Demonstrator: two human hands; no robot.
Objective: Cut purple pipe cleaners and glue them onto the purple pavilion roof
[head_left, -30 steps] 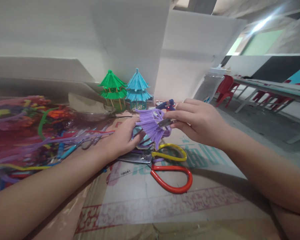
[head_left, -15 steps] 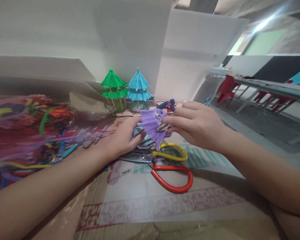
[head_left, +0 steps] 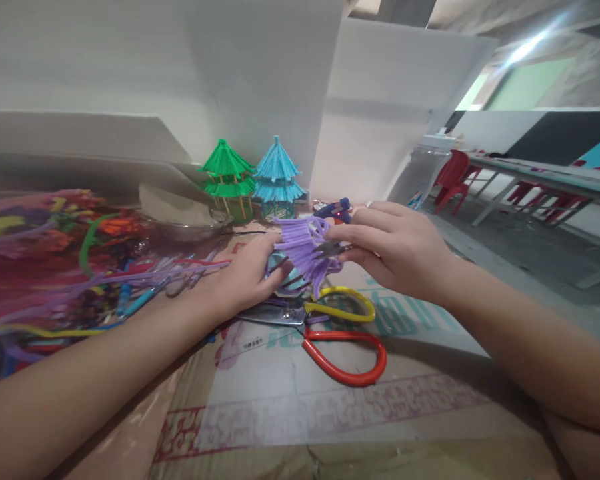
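My left hand [head_left: 257, 267] is closed around a small model pavilion, its fingers partly hidden behind it. The model has a fringed purple pipe-cleaner roof [head_left: 305, 250], thin brown sticks and a pale blue base [head_left: 289, 280]; it lies tipped on its side. At the roof's right end, the fingertips of my right hand [head_left: 393, 243] pinch the model. A small dark grey piece [head_left: 329, 249] shows between them, too blurred to name. Below the model lie large scissors with one yellow handle [head_left: 347, 303] and one red handle [head_left: 353, 360].
Green [head_left: 229, 173] and blue [head_left: 277, 177] finished pavilions stand by the white wall. Left are a paper-lined bowl [head_left: 180, 220] and a tangle of coloured pipe cleaners [head_left: 100, 233]. A clear bottle [head_left: 420, 170] stands back right, beyond a blue-handled tool [head_left: 335, 210]. Printed cardboard [head_left: 280, 407] covers the table.
My right hand has shifted slightly right and its fingers have moved a little apart, so the dark piece between them shows more. The left hand and the model stay almost still.
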